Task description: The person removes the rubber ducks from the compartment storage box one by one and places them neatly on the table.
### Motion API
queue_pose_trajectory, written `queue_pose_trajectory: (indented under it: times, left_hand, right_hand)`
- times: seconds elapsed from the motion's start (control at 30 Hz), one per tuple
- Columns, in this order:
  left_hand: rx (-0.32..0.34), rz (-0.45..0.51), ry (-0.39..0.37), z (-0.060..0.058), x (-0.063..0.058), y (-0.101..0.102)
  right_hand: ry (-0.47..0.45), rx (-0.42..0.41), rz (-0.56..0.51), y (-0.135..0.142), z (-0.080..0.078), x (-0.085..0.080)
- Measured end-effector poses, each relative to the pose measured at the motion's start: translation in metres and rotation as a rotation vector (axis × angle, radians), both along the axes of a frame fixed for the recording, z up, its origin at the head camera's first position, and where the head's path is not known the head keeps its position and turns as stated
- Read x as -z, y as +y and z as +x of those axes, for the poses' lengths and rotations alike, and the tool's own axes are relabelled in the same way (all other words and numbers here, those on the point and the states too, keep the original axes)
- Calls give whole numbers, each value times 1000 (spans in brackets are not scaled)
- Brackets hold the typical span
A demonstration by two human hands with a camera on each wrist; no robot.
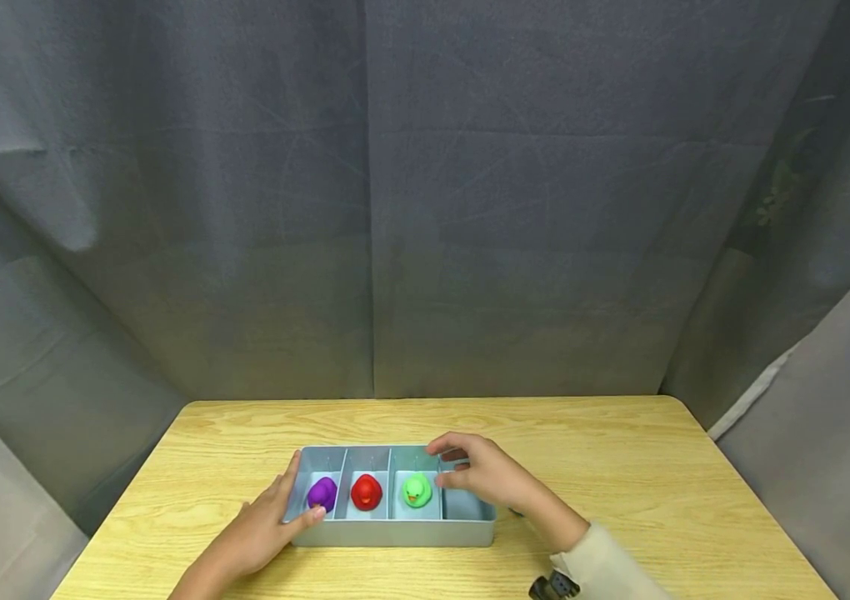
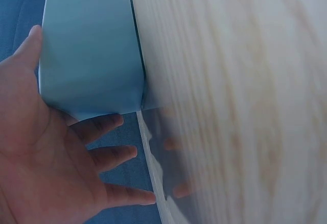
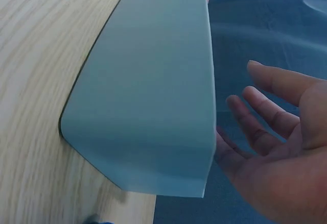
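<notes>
A grey-blue divided box [image 1: 395,534] stands on the wooden table. From left to right its compartments hold a purple rubber duck [image 1: 322,493], a red rubber duck [image 1: 366,493] and a light green rubber duck [image 1: 417,490]. In the rightmost compartment, partly covered by the right hand, the bare floor shows. My left hand [image 1: 266,527] rests against the box's left end, its thumb at the front rim and its fingers fairly straight along the side. Over the right compartment my right hand [image 1: 488,471] hovers with loosely bent, parted fingers that hold nothing.
The pale wooden table [image 1: 635,475] extends around the box on all sides. Grey curtains [image 1: 372,208] hang behind it and at both sides. A small dark thing [image 1: 517,512] lies partly hidden below the right wrist, and a black device [image 1: 554,586] sits at the right sleeve.
</notes>
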State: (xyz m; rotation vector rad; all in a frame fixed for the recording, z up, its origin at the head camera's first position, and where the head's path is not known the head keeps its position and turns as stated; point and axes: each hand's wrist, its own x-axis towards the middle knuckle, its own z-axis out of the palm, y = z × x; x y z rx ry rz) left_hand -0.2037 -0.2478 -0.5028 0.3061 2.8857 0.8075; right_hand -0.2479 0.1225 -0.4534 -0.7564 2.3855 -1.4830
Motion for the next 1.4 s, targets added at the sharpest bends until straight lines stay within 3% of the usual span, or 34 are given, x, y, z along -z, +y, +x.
queue_pose_trajectory:
  times: [0.73, 1.4]
  left_hand:
    - [-6, -5, -2, -1, 1, 0]
    - [-5, -6, -7, -1, 0, 0]
  right_hand:
    - [16, -1, 73, -13, -1, 15]
    - [81, 58, 182, -27, 1, 25]
